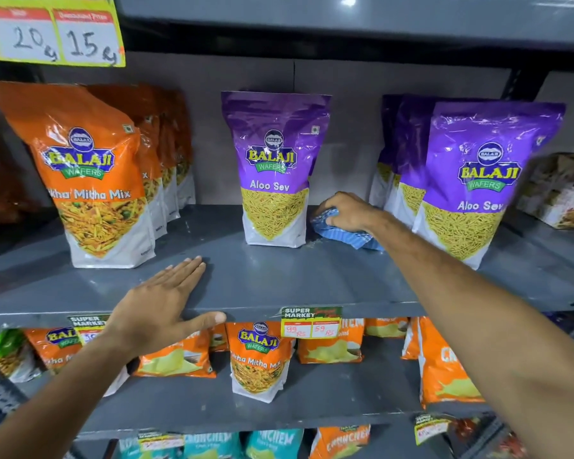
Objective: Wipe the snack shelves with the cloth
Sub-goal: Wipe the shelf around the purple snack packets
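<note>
A grey metal shelf [279,279] holds snack bags at chest height. My right hand [347,213] presses a blue checked cloth [345,233] onto the shelf, deep in the gap between a single purple Aloo Sev bag [274,167] and a row of purple Aloo Sev bags [478,180] on the right. My left hand [161,299] lies flat and empty on the shelf's front edge, fingers together, thumb hooked over the lip. An orange Mitha Mix bag [93,180] stands just behind and left of it.
More orange bags line up behind the front orange one. A lower shelf [312,402] carries orange bags, with teal bags below it. Price tags [310,323] hang on the shelf lip. Boxes [564,193] stand at the far right.
</note>
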`<act>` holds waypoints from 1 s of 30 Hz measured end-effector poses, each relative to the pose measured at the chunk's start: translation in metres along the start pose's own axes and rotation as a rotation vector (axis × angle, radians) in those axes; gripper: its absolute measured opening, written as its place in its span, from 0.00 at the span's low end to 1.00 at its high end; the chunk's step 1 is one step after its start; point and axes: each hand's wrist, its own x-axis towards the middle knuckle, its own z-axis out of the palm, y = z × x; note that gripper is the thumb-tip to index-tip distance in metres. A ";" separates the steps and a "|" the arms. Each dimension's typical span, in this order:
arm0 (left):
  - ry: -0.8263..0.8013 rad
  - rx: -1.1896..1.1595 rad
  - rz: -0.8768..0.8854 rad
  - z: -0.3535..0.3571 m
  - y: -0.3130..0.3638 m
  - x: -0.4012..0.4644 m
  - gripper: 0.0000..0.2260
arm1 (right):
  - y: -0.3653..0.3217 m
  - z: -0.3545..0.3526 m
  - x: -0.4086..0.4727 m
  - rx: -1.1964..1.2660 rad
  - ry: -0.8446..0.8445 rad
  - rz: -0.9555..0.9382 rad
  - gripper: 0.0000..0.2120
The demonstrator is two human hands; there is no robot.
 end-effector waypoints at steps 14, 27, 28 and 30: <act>-0.028 -0.037 -0.007 -0.009 0.004 -0.003 0.50 | 0.009 0.028 -0.040 0.038 -0.088 -0.114 0.21; -0.047 -0.026 0.007 0.001 0.000 0.000 0.54 | -0.047 0.075 -0.104 0.130 0.114 -0.034 0.23; -0.046 -0.031 0.002 0.001 0.000 0.000 0.55 | -0.054 0.079 -0.113 0.143 0.114 -0.062 0.23; -0.055 -0.048 -0.015 0.001 -0.002 -0.001 0.57 | -0.068 0.084 -0.128 0.165 0.098 -0.150 0.22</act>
